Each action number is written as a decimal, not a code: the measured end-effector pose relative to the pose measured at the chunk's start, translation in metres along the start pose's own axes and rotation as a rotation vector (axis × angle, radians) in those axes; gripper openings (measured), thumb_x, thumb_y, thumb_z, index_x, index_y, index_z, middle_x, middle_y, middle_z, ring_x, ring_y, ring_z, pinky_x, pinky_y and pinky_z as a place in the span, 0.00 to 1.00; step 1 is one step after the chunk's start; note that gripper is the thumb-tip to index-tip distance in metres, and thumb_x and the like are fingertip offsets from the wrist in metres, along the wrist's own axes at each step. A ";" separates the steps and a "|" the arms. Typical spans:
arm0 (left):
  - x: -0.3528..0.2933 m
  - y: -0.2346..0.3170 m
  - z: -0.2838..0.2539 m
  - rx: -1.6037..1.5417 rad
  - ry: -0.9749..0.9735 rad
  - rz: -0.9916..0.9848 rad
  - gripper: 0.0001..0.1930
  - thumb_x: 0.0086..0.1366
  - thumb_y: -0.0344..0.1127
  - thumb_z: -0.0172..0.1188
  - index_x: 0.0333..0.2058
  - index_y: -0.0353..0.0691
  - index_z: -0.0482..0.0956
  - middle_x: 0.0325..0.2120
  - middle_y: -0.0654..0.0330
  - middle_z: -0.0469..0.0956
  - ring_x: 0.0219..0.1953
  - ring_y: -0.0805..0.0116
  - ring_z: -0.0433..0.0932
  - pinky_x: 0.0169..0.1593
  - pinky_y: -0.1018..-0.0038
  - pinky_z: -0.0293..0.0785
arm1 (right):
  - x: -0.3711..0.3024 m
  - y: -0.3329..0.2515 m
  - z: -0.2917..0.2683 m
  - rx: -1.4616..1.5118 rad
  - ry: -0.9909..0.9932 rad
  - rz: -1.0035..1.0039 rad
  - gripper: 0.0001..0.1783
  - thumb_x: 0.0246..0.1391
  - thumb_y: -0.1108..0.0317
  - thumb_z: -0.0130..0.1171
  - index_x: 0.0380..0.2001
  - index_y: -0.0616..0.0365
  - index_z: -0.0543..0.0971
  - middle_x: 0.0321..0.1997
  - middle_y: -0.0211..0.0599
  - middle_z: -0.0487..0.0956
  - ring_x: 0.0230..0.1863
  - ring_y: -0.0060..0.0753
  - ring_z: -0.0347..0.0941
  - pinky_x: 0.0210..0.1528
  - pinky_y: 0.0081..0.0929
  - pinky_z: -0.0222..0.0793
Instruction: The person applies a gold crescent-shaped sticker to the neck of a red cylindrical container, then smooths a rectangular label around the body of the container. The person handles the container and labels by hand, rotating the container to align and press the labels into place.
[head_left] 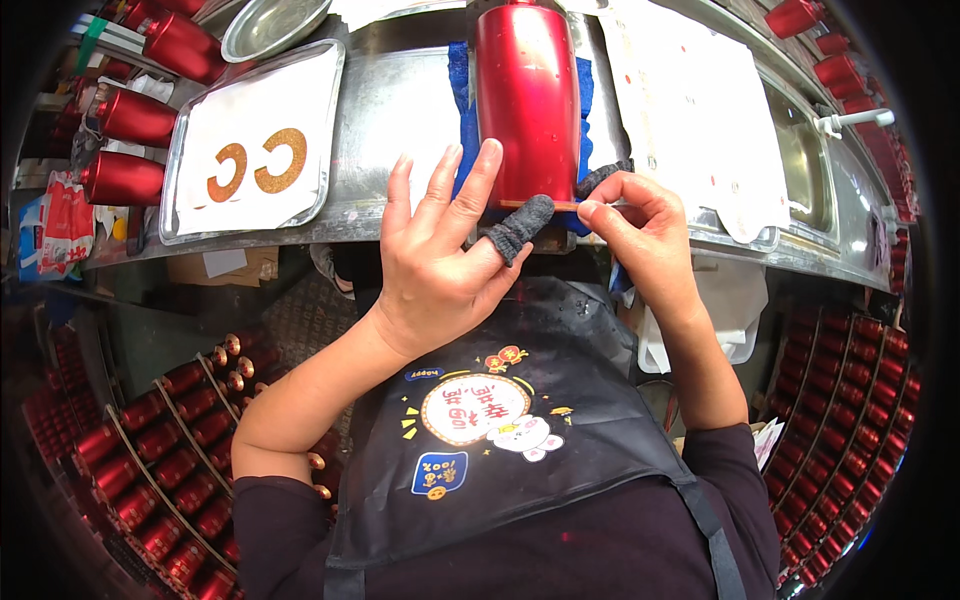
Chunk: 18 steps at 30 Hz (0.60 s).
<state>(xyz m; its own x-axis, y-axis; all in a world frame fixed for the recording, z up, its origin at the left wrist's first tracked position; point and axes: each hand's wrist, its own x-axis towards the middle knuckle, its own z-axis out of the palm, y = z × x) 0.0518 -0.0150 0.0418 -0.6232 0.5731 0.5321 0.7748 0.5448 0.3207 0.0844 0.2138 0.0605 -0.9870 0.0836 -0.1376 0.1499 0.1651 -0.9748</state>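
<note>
A shiny red metallic bottle lies lengthwise in front of me on a blue cloth. Around its near end runs a thin gold strip. My left hand is at the bottle's near left, three fingers spread upward. Its index finger wears a dark knitted finger cover and rests against the strip; the thumb is mostly hidden below. At the near right corner, my right hand pinches the strip's end between thumb and a fingertip. Another dark finger cover is on a right-hand finger beside the bottle.
On the metal bench, a tray at left holds a white sheet with two gold C-shaped pieces. Behind it stands a metal bowl. White sheets lie right. Racked red bottles flank me below; more lie far left.
</note>
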 end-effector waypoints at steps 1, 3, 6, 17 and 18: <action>0.003 0.001 -0.002 0.016 -0.026 0.016 0.19 0.49 0.35 0.72 0.43 0.47 0.87 0.64 0.41 0.69 0.59 0.39 0.74 0.66 0.39 0.53 | 0.001 0.001 0.000 -0.006 -0.001 -0.012 0.06 0.57 0.73 0.64 0.27 0.61 0.78 0.27 0.19 0.74 0.25 0.05 0.64 0.27 0.11 0.56; 0.010 0.002 -0.003 0.027 -0.017 0.047 0.19 0.48 0.35 0.72 0.42 0.47 0.88 0.63 0.43 0.70 0.58 0.38 0.74 0.66 0.38 0.54 | 0.003 0.003 0.000 -0.015 -0.005 -0.022 0.06 0.57 0.73 0.64 0.28 0.62 0.79 0.27 0.19 0.74 0.25 0.06 0.65 0.27 0.11 0.57; 0.021 0.009 0.005 0.030 -0.008 0.066 0.18 0.46 0.35 0.72 0.40 0.46 0.87 0.62 0.47 0.72 0.58 0.37 0.74 0.65 0.36 0.55 | 0.006 0.007 -0.002 -0.032 -0.025 -0.002 0.06 0.57 0.72 0.65 0.29 0.62 0.79 0.27 0.19 0.75 0.26 0.06 0.67 0.28 0.11 0.59; 0.001 -0.014 0.030 -0.266 0.168 -0.157 0.26 0.50 0.35 0.75 0.49 0.34 0.82 0.63 0.47 0.71 0.63 0.43 0.72 0.65 0.39 0.58 | 0.001 -0.011 -0.012 -0.071 -0.137 0.072 0.06 0.57 0.71 0.65 0.30 0.62 0.80 0.30 0.23 0.76 0.27 0.08 0.69 0.29 0.12 0.62; -0.007 -0.013 0.027 -0.277 0.161 -0.165 0.25 0.51 0.35 0.75 0.48 0.34 0.82 0.63 0.47 0.71 0.63 0.43 0.72 0.65 0.39 0.58 | -0.001 -0.015 -0.013 -0.102 -0.126 0.053 0.06 0.57 0.70 0.65 0.29 0.61 0.80 0.31 0.24 0.76 0.26 0.09 0.68 0.28 0.13 0.62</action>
<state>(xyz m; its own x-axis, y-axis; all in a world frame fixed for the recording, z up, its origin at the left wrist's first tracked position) 0.0429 -0.0097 0.0125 -0.7346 0.3759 0.5648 0.6783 0.4230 0.6008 0.0840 0.2235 0.0774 -0.9762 -0.0279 -0.2152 0.2004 0.2636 -0.9436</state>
